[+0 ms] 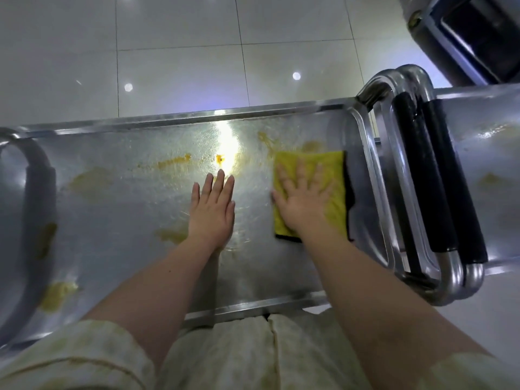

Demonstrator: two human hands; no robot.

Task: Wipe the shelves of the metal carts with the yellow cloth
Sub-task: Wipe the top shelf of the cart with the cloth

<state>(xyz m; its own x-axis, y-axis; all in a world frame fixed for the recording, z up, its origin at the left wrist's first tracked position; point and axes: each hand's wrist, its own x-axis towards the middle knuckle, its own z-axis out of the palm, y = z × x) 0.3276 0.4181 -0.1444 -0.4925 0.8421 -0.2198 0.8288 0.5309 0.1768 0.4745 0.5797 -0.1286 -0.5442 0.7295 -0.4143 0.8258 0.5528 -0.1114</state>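
The top shelf of a metal cart [118, 209] fills the middle of the view, smeared with yellow-orange stains [173, 161]. A yellow cloth [333, 175] with a dark underside lies flat near the shelf's right end. My right hand [305, 198] presses on it with fingers spread and straight. My left hand [212, 206] rests flat on the bare metal at the shelf's centre, fingers straight and together, holding nothing.
A second metal cart [489, 164] stands against the right end, its shelf also stained. Two tubular handles with black grips [430, 187] lie between the carts. Another handle [36, 170] curves at the left end. Tiled floor [180, 52] lies beyond; dark equipment [475, 32] sits top right.
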